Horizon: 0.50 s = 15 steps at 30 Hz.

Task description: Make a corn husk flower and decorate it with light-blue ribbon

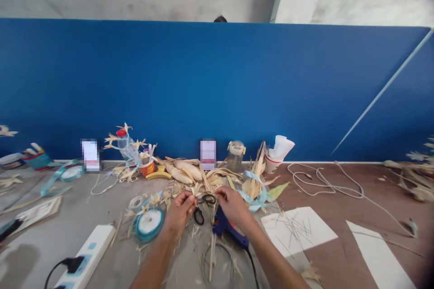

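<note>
My left hand pinches a small pale husk flower between thumb and fingertips. Close to its right is my right hand, fingers curled together; whatever they may hold is too small to make out. Between the hands lie black-handled scissors. A blue glue gun rests just below my right hand, partly covered by it. Left of my left hand sits a spool of blue ribbon, with husk scraps around it. A coil of thin wire lies between my forearms.
Dried corn husks, a phone, a lidded jar and a paper cup line the blue partition. White paper carries thin wire pieces at right. A power strip lies front left.
</note>
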Available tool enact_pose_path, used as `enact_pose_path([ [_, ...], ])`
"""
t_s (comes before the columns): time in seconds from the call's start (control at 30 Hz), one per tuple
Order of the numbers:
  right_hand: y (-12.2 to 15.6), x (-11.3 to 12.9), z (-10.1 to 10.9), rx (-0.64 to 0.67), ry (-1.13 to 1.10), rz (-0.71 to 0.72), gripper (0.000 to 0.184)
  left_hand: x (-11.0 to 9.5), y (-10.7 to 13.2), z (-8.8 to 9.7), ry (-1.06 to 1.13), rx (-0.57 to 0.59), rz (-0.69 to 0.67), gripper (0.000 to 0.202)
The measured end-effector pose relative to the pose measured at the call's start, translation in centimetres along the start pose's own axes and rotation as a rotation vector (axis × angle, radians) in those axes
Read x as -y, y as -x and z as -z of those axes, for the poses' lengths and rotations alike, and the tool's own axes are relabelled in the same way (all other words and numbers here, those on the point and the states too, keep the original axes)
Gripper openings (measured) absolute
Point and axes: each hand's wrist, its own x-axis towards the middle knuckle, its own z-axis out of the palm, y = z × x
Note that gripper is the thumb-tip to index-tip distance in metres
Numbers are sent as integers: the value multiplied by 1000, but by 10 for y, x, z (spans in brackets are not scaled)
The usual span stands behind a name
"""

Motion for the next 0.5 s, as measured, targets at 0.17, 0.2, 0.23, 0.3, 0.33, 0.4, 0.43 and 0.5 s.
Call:
enact_pose_path([
  [0.17,-3,17,-29,150,504,84,21,-5,0,3,69,-19,-18,27],
  [0.2,-4,20,-37,191,602,99,23,-5,-1,4,72,-14,-22,26],
  [0.23,-4,24,-44,225,688,117,26,-4,-1,5,71,-9,-25,26],
  [0.3,-6,29,-57,265,795,130,30,-2,-2,6,69,-7,-33,27],
  [0.33,-7,31,-62,273,820,136,30,-1,-3,6,67,-7,-37,28],
  [0.4,-9,33,-70,279,835,143,31,0,-3,6,51,-11,-43,30],
  [0.43,-10,34,-71,279,843,145,32,0,-3,5,40,-10,-43,31],
  [0.5,-11,34,-71,280,853,149,33,-1,-2,4,24,-15,-42,32],
])
